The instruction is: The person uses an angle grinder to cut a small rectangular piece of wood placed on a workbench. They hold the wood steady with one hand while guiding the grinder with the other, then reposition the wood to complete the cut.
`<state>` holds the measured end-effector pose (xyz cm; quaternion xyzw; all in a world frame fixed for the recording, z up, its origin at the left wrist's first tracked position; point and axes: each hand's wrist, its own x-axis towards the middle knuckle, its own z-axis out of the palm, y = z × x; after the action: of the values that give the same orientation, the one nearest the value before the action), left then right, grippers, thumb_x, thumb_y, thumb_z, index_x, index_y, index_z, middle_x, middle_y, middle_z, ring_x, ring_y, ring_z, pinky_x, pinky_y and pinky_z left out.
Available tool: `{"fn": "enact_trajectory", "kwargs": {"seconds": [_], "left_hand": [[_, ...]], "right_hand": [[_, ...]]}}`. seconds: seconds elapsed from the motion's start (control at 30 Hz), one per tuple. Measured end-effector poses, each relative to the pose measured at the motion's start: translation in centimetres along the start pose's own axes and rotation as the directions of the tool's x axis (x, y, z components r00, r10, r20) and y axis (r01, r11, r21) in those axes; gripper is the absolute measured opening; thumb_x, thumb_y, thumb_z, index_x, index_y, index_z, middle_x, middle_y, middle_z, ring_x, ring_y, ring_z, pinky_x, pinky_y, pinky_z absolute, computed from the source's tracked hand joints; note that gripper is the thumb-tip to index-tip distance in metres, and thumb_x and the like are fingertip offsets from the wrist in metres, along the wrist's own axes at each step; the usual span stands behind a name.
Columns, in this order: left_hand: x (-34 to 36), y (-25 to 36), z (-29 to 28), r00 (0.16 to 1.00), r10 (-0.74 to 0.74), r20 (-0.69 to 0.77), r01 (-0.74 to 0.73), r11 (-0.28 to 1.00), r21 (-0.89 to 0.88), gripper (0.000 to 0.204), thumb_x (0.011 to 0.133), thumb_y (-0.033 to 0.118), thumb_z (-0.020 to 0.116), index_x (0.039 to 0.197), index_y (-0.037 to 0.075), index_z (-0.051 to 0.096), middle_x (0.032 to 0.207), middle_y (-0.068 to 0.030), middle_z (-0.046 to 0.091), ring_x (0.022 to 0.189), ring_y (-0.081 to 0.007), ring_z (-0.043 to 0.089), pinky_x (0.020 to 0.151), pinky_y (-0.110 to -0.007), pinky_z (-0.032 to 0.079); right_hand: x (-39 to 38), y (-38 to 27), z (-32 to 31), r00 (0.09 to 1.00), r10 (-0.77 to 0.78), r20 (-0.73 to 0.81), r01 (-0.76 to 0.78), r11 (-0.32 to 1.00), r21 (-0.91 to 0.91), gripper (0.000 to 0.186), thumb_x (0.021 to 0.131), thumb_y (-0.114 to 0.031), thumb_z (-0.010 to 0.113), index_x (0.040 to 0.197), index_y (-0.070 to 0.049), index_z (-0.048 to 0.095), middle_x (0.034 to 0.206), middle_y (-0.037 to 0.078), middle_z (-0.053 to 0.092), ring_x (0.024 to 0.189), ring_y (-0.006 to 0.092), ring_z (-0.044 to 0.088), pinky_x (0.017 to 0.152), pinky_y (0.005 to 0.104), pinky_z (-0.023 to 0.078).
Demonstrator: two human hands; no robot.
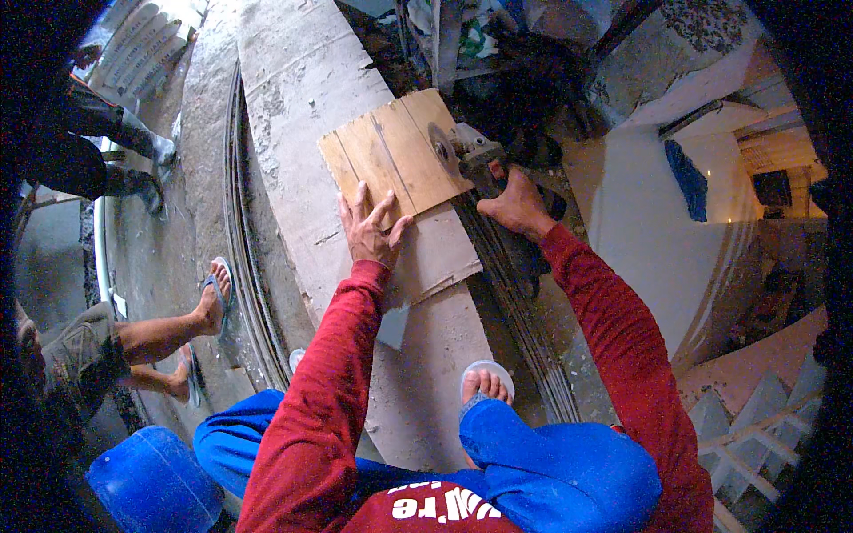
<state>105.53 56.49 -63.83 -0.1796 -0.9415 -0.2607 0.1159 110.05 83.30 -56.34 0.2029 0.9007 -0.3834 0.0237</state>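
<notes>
**Grinder at right edge of tile, left hand pinning it**

Wood-look tile [395, 155]: flat on a long pale slab [311, 80], which lies on the floor. Tile sits slightly rotated; its plank lines and long axis run roughly from lower left to upper right in the head view. A grey board [444, 253] sticks out from under its near edge.

Left hand [369, 226]: open, palm down, fingers spread. Fingertips press on the near edge of the tile, heel of the hand on the grey board. It grasps nothing, just holds the piece down.

Right hand [515, 206]: clenched around the body of an angle grinder [475, 155]. The disc [440, 142] stands upright at the tile's right edge, touching or just off it; can't tell whether it is in the material.

Key relation: tile lies to the left of the grinder and straight ahead of the left hand. Right hand is the one nearer the disc; left fingers are on the opposite, near-left part of the tile, apart from the disc. Disc plane looks roughly in line with the tile's right edge, running away from the person.

Person's sandalled foot [484, 382] rests on the slab, nearer than the tile. A second person's bare legs in flip-flops [209, 298] stand off to the left, well apart. Blue drum [151, 484] at lower left.
</notes>
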Motion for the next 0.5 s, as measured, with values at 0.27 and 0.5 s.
{"fn": "enact_trajectory", "kwargs": {"seconds": [0.27,0.5], "left_hand": [[-0.04,-0.36,0.39,0.999,0.015,-0.030,-0.014,1.000,0.009,0.050,0.074,0.047,0.078,0.118,0.025,0.070,0.148,-0.0140,0.043,0.138,-0.0508,0.025,0.115,-0.054,0.026],[-0.09,-0.15,0.15,1.000,-0.003,-0.021,0.002,1.000,-0.024,0.050,0.074,0.047,0.077,0.118,0.025,0.070,0.148,-0.0135,0.043,0.138,-0.0507,0.024,0.115,-0.054,0.025]], "right_hand": [[0.04,-0.05,0.11,1.000,0.006,0.017,-0.007,0.999,0.037,0.066,0.059,-0.029,0.078,0.112,0.000,0.052,0.109,0.019,0.061,0.105,0.0348,0.060,0.092,0.0378,0.047],[-0.03,0.29,0.38,0.999,-0.044,-0.011,0.045,0.998,0.053,0.064,0.059,-0.028,0.077,0.111,-0.001,0.052,0.110,0.018,0.060,0.106,0.0336,0.059,0.093,0.0372,0.046]]}}
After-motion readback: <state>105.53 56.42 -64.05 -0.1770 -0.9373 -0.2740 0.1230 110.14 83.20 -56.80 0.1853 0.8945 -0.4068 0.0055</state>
